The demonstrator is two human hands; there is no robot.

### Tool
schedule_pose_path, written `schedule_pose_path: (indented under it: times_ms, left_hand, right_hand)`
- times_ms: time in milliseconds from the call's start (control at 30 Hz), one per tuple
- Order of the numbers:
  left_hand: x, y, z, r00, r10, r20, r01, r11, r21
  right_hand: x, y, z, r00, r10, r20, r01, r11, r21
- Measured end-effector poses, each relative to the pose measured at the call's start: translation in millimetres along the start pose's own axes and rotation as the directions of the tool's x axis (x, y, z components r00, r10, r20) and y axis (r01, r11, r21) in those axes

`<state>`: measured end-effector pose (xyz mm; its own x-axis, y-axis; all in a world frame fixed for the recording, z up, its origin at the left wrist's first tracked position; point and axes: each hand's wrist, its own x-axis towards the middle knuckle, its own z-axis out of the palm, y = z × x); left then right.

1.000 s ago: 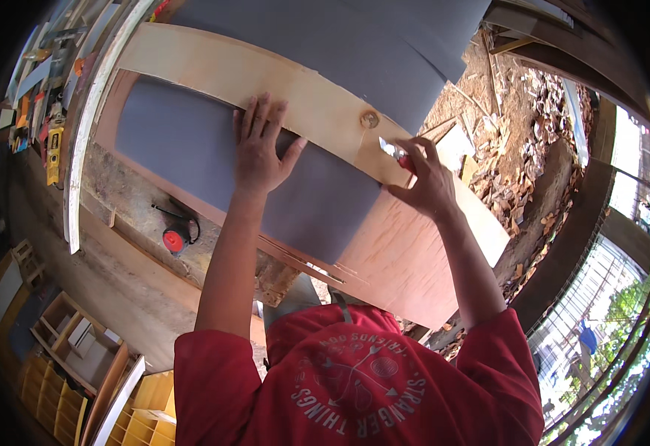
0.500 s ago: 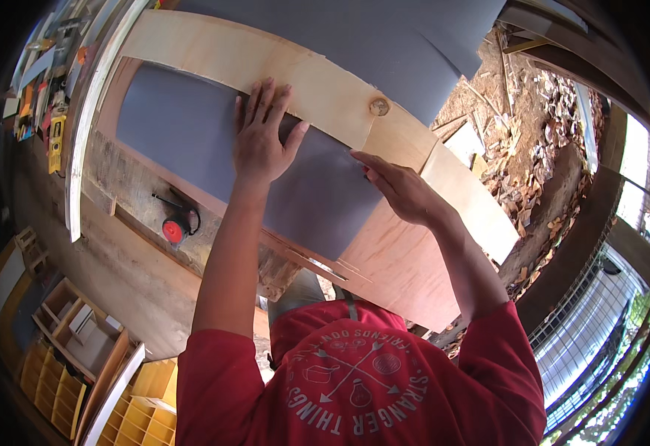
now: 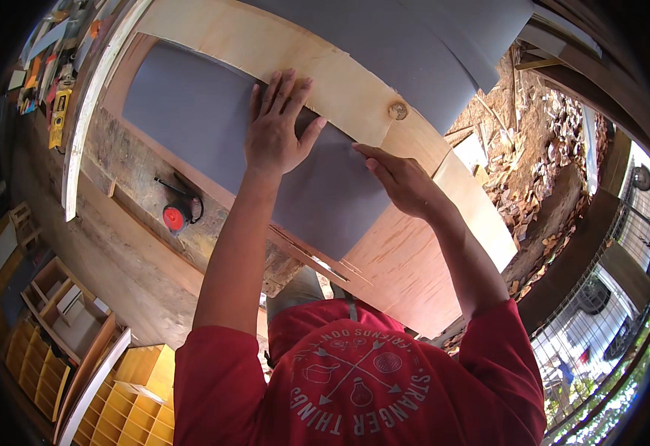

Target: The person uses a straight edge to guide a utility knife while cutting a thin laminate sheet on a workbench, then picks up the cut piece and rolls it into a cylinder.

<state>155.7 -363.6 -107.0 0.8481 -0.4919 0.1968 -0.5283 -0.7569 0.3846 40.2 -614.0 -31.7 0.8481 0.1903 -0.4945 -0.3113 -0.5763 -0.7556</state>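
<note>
My left hand [image 3: 277,128] lies with fingers spread on a long pale plywood strip [image 3: 317,59], along its near edge, over a grey sheet [image 3: 176,119]. My right hand [image 3: 398,178] is closed at that edge just to the right, index finger angled along it; what it grips is hidden. The grey sheet sits on a pinkish board [image 3: 406,275]. The pale strip has a round knot toward its right end. Another large grey sheet [image 3: 406,44] lies beyond the strip.
A red-and-black coiled tool [image 3: 177,215] rests on a worn bench. Tools with a yellow level [image 3: 60,111] sit at upper left, beside a white batten [image 3: 79,156]. Wooden compartment units [image 3: 131,386] stand at lower left. Leaves and scraps [image 3: 533,193] cover ground at right, beside wire mesh.
My right hand moved left onto the strip's edge and turned over; the red-and-silver tool seen in it earlier is now hidden. The view shifted slightly, and my left hand still presses the strip.
</note>
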Motion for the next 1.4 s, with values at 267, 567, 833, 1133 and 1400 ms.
schedule_pose_path:
  times_ms: [267,567,833,1133,1400]
  left_hand:
    - [-1,-2,2,1.0,-0.005,-0.002,0.005,1.0,0.005]
    - [0,1,1,1.0,-0.019,0.014,0.019,1.0,0.006]
    - [-1,1,1,1.0,-0.02,0.0,0.02,1.0,0.011]
    - [1,1,0,1.0,-0.023,0.014,0.023,1.0,0.002]
    - [1,0,0,1.0,-0.019,0.012,0.02,1.0,-0.003]
  right_hand:
    - [5,-17,-3,0.989,0.134,0.066,-0.131,0.99,-0.058]
    - [5,-9,6,0.999,0.025,-0.023,-0.024,0.999,0.03]
    - [9,-19,-2,0.991,0.121,0.064,-0.122,0.993,0.006]
    - [8,-15,4,0.992,0.126,0.021,-0.124,0.991,-0.05]
    - [0,-2,2,0.997,0.066,0.026,-0.066,0.998,-0.013]
